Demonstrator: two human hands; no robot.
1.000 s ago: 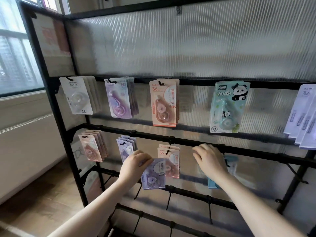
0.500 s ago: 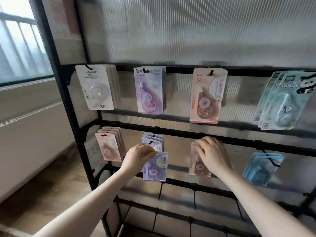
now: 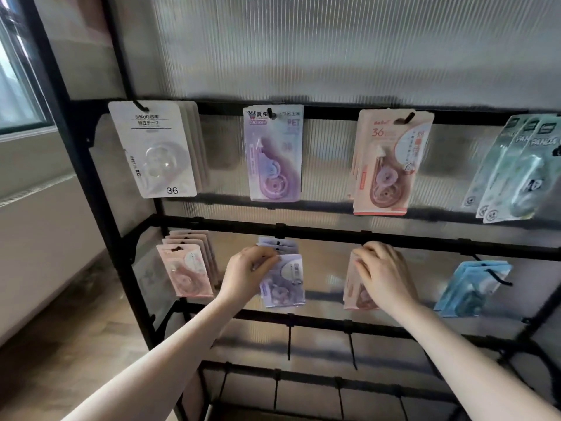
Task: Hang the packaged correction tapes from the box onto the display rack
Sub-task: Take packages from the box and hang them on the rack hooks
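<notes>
Your two hands are at the middle row of the black display rack (image 3: 303, 235).

Your left hand (image 3: 247, 276) pinches the top of a purple correction tape pack (image 3: 283, 284) with curled fingers, right by the hook where more purple packs (image 3: 277, 244) hang. Your right hand (image 3: 384, 276) curls its fingers over the pink packs (image 3: 353, 290) on the next hook; you cannot tell if it pinches one. Blue packs (image 3: 469, 288) hang farther right, and light pink packs (image 3: 185, 268) hang to the left.

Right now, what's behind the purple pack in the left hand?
More purple correction-tape packs hang on the same hook behind the purple pack pinched by the left hand. Their lower halves and number are covered.
</notes>
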